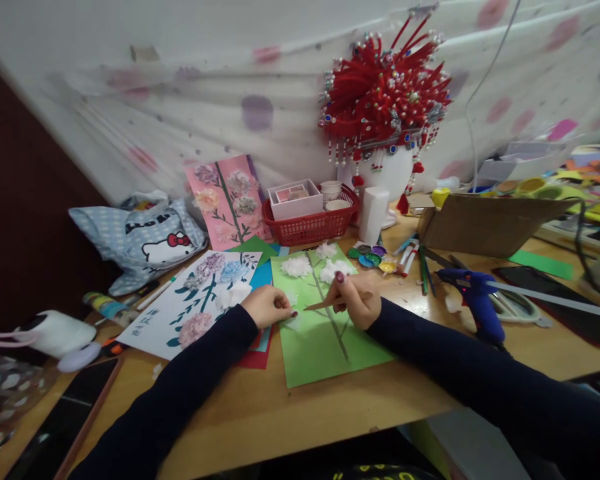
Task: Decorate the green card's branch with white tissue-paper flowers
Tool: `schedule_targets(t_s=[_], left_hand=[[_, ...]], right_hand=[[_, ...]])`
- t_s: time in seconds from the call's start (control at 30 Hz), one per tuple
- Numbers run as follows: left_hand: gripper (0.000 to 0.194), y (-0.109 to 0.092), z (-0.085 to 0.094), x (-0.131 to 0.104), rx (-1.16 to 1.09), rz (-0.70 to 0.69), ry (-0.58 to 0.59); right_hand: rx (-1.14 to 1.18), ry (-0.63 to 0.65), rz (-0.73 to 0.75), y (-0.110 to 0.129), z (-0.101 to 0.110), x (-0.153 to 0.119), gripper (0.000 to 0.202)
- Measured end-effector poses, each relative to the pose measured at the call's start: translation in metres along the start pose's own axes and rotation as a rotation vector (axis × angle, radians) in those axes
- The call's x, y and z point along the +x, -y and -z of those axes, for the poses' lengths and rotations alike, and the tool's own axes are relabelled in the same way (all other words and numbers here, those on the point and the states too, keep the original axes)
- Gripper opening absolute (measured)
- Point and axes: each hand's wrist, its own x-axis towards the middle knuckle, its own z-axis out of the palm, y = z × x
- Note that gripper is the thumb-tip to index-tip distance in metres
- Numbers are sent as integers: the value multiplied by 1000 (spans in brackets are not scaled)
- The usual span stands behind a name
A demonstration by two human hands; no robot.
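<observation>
On the wooden table lies a green sheet [305, 363] with a painted dark branch and white tissue flowers [297, 267] along its upper part. My right hand [357, 300] is closed on a thin, pointed brown tool [323, 305], its tip directed left over the sheet. At the sheet's left edge my left hand [269, 305] has its thumb and fingers pinched together near a small piece of translucent white tissue [294, 322]. Whether the fingers hold the tissue is hard to make out. A white sheet with colored flowers [195, 330] lies left of the green one, partly under my left sleeve.
Behind stand a red basket [310, 230], a pink flower picture [220, 193] and a red beaded headdress [385, 93]. Paint pots [365, 257], markers [407, 259] and a blue glue gun [475, 300] lie to the right. A phone [63, 420] is front left.
</observation>
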Motion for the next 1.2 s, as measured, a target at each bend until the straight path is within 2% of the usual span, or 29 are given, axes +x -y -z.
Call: schedule_targets(t_s=[0.13,0.3,0.4,0.5,0.57,0.63,0.7,0.8,0.93,1.2], left_hand=[[26,5,-6,4,-25,-18,-97],[27,7,-9,7,-23,-17,-144],[28,7,-1,6,-23,-12,-134],[33,9,15,2,28,16,-133],[44,11,24,-1,146,15,-102],[68,14,26,-2,297,12,-67],[93,17,21,-2,410,34,-44],[109,19,8,0,484,57,3],[112,20,0,1,512,71,42],[106,14,4,-6,475,66,66]], right_hand=[[-107,127,163,-9,-8,-1,52],[-207,143,279,-16,-18,-1,45],[-242,158,268,-16,-20,-1,43],[-269,178,232,-16,-21,0,44],[-290,200,214,-15,-21,0,43],[-323,221,207,-14,-21,0,43],[-359,235,214,-14,-22,1,44],[-396,255,236,-13,-23,1,44],[-414,268,269,-12,-26,1,41],[-441,288,275,-12,-34,4,37]])
